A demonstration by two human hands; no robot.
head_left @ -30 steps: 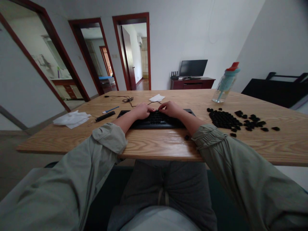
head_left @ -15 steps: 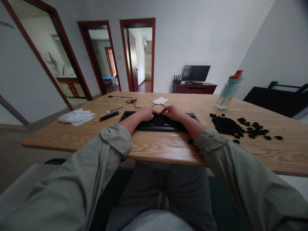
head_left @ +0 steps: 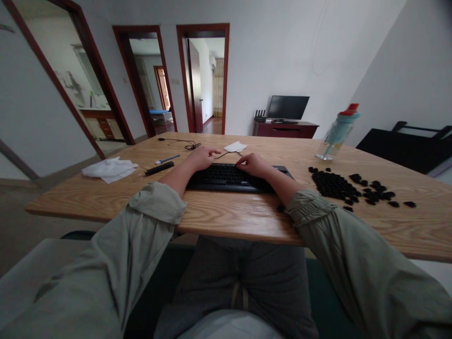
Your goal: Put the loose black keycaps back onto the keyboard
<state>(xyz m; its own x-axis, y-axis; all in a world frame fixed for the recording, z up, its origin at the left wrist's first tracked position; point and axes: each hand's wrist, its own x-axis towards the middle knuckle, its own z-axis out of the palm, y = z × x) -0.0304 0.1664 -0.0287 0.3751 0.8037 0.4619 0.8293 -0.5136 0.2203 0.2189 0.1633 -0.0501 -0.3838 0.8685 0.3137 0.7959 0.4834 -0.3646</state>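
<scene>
A black keyboard (head_left: 229,178) lies flat on the wooden table in front of me. Over its upper left corner is my left hand (head_left: 204,158), fingers stretched to the right with nothing visible in them. My right hand (head_left: 254,165) rests at the keyboard's upper right, its fingertips pressed together near the top row; anything between them is too small to make out. Loose black keycaps (head_left: 335,186) are spread to the right of the keyboard, most in a packed block and several scattered. One small dark piece (head_left: 280,207) sits beside my right sleeve.
Left of the keyboard are a black-handled tool (head_left: 159,168), a blue brush (head_left: 167,159) and white tissues (head_left: 110,169). A coiled cable (head_left: 190,145) and another tissue (head_left: 235,147) lie behind. A water bottle (head_left: 337,134) stands at the right on the table (head_left: 226,212).
My left hand has moved left and slightly up, off the middle of the keyboard, uncovering keys. My right hand has stayed at nearly the same spot.
</scene>
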